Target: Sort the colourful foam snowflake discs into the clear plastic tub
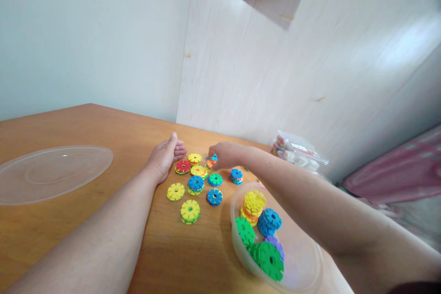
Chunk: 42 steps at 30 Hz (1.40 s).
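Observation:
Several flat notched plastic discs (196, 183) in yellow, blue, green and red lie scattered on the wooden table (103, 133). My left hand (166, 156) rests on its edge beside a red disc (182, 166), fingers loosely stretched out and holding nothing. My right hand (223, 155) is curled over the far end of the pile, pinching a blue disc (214, 157) with an orange disc (210, 163) just under it. A clear plastic bowl (303, 262) near my right forearm holds stacks of yellow, blue, green and purple discs.
A clear round lid (51, 172) lies on the table at the left. A clear plastic bag (299, 151) with more pieces sits by the wall at the right. Pink fabric (396, 174) shows beyond the table's right edge.

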Tool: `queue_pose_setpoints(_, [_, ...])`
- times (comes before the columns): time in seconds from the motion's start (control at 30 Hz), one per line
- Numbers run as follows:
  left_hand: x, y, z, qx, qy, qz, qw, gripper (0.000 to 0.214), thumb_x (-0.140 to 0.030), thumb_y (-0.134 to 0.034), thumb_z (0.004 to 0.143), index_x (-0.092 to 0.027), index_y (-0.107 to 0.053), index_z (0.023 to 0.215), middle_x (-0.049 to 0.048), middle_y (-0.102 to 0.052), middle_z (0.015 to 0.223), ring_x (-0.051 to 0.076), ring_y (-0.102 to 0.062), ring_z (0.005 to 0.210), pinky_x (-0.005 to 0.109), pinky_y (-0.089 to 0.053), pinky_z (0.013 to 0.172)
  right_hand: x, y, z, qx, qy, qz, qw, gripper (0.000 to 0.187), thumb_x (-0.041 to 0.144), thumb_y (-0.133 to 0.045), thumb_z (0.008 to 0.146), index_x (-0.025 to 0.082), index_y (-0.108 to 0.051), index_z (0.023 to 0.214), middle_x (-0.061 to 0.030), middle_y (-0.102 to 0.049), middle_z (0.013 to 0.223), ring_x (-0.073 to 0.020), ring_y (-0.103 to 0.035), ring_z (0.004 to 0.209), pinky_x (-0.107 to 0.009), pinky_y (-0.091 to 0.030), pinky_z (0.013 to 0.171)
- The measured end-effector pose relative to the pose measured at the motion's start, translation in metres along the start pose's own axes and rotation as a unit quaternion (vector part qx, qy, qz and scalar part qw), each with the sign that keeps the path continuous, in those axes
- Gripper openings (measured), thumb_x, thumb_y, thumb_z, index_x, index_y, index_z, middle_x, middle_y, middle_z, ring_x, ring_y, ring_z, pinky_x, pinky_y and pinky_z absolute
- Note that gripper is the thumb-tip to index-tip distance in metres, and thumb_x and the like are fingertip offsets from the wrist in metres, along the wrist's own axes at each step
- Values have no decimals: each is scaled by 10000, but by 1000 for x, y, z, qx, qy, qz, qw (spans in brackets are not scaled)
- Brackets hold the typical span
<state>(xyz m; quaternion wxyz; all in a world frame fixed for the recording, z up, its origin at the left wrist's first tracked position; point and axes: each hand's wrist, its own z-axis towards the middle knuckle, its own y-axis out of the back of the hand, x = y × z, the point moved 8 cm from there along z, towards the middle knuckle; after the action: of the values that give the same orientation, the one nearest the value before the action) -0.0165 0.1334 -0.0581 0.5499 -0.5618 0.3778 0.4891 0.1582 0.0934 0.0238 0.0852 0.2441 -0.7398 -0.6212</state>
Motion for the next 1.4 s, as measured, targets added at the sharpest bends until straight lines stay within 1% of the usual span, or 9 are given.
queue_pose_setpoints(0.1, [-1,0,-1,-1,3,-4,1000,520,-631,-530,862,-129,-647,928,125,-708,856,193,-699,776,322,-559,743,4,5,-7,9,5,-4,1000,491,447,-657,760,182,-669,1173,-116,-709,1126,-241,-653,943,-286,-447,657])
queue_pose_setpoints(0.2, [-3,-1,-3,-5,6,-1,1000,523,-627,-517,873,-123,-646,925,125,-706,842,184,-693,766,308,-555,735,13,2,-19,71,37,-17,997,353,433,-620,803,169,-732,1009,-97,-739,934,-201,-652,795,-270,-417,606])
queue_pose_setpoints(0.3, [-4,-1,-3,-5,9,4,1000,526,-622,-499,885,-119,-644,933,130,-706,853,187,-694,778,312,-554,748,18,-3,-28,99,50,-34,993,395,494,-613,809,160,-750,969,-99,-738,879,-205,-650,754,-272,-400,575])
queue_pose_setpoints(0.47, [-2,-1,-2,-1,10,3,1000,520,-615,-501,887,-117,-643,938,135,-708,886,191,-695,794,321,-552,765,15,-14,-28,100,23,-44,994,606,677,-603,752,168,-748,1049,-122,-741,942,-246,-668,813,-282,-414,577])
queue_pose_setpoints(0.6, [-2,0,-2,-1,9,2,1000,525,-619,-504,884,-116,-642,941,136,-707,873,190,-695,787,322,-551,771,17,-18,-27,104,23,-57,993,673,709,-618,712,159,-745,1079,-138,-744,963,-258,-675,835,-286,-433,597])
queue_pose_setpoints(1.03, [-3,-1,-3,-3,13,0,1000,519,-615,-501,888,-118,-641,938,138,-709,863,191,-697,784,323,-553,774,20,-18,-25,100,28,-55,993,594,666,-583,758,152,-771,990,-143,-749,903,-257,-684,786,-289,-426,565])
queue_pose_setpoints(1.17, [-1,0,-1,-1,8,1,1000,524,-620,-501,885,-118,-642,938,140,-708,859,195,-698,792,324,-555,771,20,-19,-24,94,28,-55,994,541,597,-569,785,137,-772,988,-150,-749,908,-251,-681,771,-292,-424,563])
queue_pose_setpoints(1.3, [-2,-1,-1,1,8,6,1000,515,-606,-493,896,-116,-644,942,141,-707,865,192,-696,788,316,-555,764,20,-8,-31,78,22,-60,995,468,523,-586,772,136,-767,964,-157,-746,921,-243,-666,772,-293,-417,576])
queue_pose_setpoints(1.4, [-1,0,0,0,7,0,1000,501,-595,-504,896,-116,-643,945,140,-706,866,189,-695,781,319,-558,764,19,10,-48,59,19,-47,997,412,491,-581,780,148,-757,926,-134,-739,859,-221,-643,717,-294,-397,569])
